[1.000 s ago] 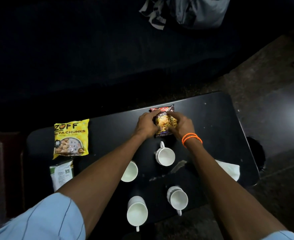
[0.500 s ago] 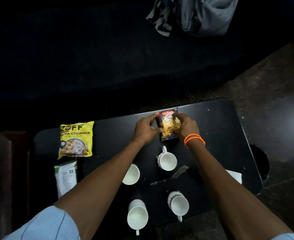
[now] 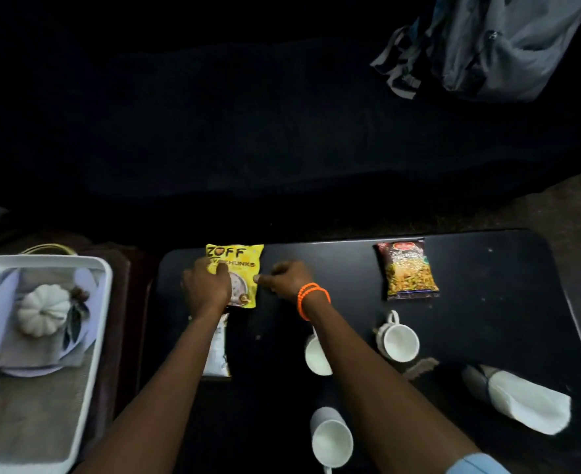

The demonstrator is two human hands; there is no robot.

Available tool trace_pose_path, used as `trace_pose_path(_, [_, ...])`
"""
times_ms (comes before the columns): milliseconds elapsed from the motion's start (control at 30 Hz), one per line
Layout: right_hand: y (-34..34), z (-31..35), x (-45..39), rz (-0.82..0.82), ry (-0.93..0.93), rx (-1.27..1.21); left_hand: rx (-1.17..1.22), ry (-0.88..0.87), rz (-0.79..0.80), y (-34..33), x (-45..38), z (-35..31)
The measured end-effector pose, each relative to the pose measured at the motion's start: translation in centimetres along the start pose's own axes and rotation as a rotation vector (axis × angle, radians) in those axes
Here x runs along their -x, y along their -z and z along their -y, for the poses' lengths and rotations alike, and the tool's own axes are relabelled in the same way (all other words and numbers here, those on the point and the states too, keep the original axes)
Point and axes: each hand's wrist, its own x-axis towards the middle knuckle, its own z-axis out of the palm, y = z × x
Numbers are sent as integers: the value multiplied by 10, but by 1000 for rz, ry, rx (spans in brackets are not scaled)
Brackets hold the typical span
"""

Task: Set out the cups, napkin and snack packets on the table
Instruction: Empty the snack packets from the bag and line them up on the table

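A yellow soya chunks packet (image 3: 239, 260) lies at the far left of the black table (image 3: 487, 313). My left hand (image 3: 207, 289) covers its left side with fingers curled on it. My right hand (image 3: 285, 277), with orange bands on the wrist, pinches its right edge. A dark mixture packet (image 3: 407, 270) lies flat at the far right, with no hand on it. Three white cups show: one below the mixture packet (image 3: 400, 342), one partly under my right forearm (image 3: 314, 359), one at the near edge (image 3: 330, 437). A white napkin (image 3: 531, 405) lies near right. A white-green packet (image 3: 218, 354) lies under my left forearm.
A white tray (image 3: 101, 319) stands left of the table. It holds a plate (image 3: 5, 367), a cloth and a white pumpkin ornament (image 3: 41, 309). A grey backpack (image 3: 494, 46) sits on the dark seat beyond the table. Bare floor shows at the right.
Both hands let go of the mixture packet, which stays on the far side of the table. They moved left onto the yellow packet. The view swung left and brought the tray in.
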Motion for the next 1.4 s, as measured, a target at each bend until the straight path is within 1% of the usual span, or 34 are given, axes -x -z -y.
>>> trace_pose_path(100, [-30,4,-7,-37,6,-74,138,11,142,0,-7,7])
trace_pose_path(200, [-26,0,-6,-111,18,-113,253,-5,234,-9,-3,3])
trace_pose_path(333, [24,-13,11,-171,38,-215,324,-114,298,-31,17,-25])
trace_pose_path(433, [76,-30,26,-172,35,-234,322,-217,353,-52,39,-51])
trace_pose_path(500, [106,-43,32,-168,-9,-125,241,-304,383,-67,51,-60])
trace_pose_path(533, [117,-50,32,-187,-49,-3,174,-351,381,-74,54,-61])
trace_pose_path(567, [126,-56,33,-226,-91,118,113,-389,370,-81,56,-63])
trace_pose_path(600, [131,-60,33,-286,-121,189,72,-411,361,-86,56,-64])
trace_pose_path(667, [137,-64,33,-403,-79,206,19,-448,371,-93,53,-67])
trace_pose_path(700, [137,-63,32,-430,-33,216,-8,-478,398,-95,51,-69])
trace_pose_path(767, [137,-62,30,-400,56,285,-68,-542,482,-100,47,-71])
trace_pose_path(833, [134,-62,29,-311,122,364,-109,-583,544,-103,46,-74])
trace_pose_path(933, [129,-67,32,-236,149,468,-98,-610,579,-106,53,-74])
trace_pose_path(1100, [128,-78,34,-251,140,601,-116,-633,591,-111,65,-66])
trace_pose_path(1400, [126,-69,31,-249,107,613,-180,-662,581,-112,69,-63])
